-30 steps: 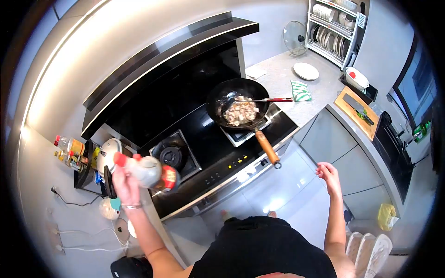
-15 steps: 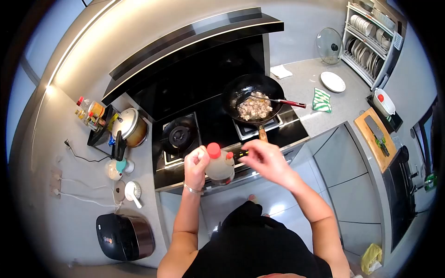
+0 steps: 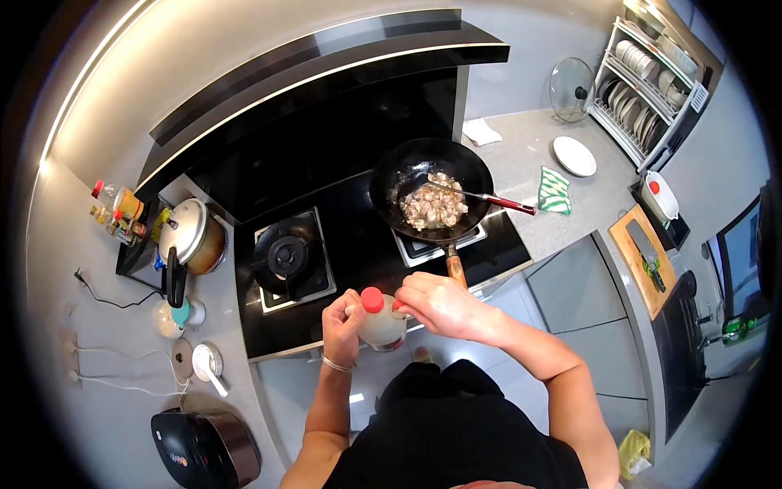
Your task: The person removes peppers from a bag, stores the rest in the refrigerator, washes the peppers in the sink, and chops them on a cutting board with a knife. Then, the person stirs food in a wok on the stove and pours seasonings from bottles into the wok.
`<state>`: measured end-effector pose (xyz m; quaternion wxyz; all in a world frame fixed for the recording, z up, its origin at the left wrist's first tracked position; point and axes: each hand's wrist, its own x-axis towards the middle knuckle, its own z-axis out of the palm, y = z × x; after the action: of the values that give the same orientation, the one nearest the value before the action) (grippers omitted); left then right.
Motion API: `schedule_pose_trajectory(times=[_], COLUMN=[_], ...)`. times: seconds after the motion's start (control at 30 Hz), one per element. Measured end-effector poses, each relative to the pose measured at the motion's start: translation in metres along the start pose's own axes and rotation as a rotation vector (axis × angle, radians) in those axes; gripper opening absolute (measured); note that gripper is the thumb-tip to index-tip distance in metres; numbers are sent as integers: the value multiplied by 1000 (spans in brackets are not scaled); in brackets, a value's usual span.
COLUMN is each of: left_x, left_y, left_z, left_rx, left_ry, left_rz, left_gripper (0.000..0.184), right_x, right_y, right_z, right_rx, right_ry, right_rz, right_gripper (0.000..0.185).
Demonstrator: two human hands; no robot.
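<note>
My left hand [image 3: 339, 328] is wrapped round the side of a cloudy plastic bottle [image 3: 383, 332] with a large red cap [image 3: 372, 299] on top. The bottle is held upright in front of the stove. At its right side, the fingers of my right hand [image 3: 444, 305] are pinched on a small red spout cap [image 3: 398, 306], mostly covered by them. Beyond my hands, a black wok [image 3: 392, 169] sits on the right burner with browned chopped meat [image 3: 434, 204] in it. A spatula with a red handle [image 3: 509, 204] rests in the wok.
The wok's wooden handle [image 3: 454, 267] points towards me, close to my right hand. On the left counter are a pressure cooker [image 3: 189, 232], seasoning bottles and a rice cooker [image 3: 204, 448]. A white plate [image 3: 574, 156], green-striped cloth [image 3: 555, 191] and cutting board with a knife [image 3: 631, 253] lie right.
My right hand has moved left and down to the bottle, its fingers closing on the small red spout cap. The bottle stays in my left hand. The camera view has shifted slightly.
</note>
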<state>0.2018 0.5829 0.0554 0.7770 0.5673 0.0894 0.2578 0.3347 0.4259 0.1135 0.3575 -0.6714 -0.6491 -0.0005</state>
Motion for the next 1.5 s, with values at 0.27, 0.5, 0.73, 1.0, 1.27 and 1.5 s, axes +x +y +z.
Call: schedule_pose_trajectory(times=[0.27, 0.5, 0.73, 1.0, 1.27, 1.5], left_x=[15, 17, 15, 14, 18, 20], left_y=[-1, -7, -12, -14, -13, -4], left_z=[-3, 13, 40, 73, 97, 108], left_rx=[56, 78, 142, 132, 152, 157], left_ry=[-17, 41, 96, 144, 185, 281], left_rz=[-46, 26, 43, 31, 68, 117], left_gripper=[31, 33, 35, 31, 36, 34], right_x=[9, 11, -6, -25, -31, -51], right_y=[16, 19, 33, 57, 76, 109], right_z=[-5, -14, -38, -49, -72, -140], right_rx=[223, 169, 246, 221, 111, 338], right_ry=[-137, 60, 40, 113, -64, 154], right_rz=[74, 94, 69, -18, -203, -38], right_gripper=[18, 18, 21, 21, 20, 18])
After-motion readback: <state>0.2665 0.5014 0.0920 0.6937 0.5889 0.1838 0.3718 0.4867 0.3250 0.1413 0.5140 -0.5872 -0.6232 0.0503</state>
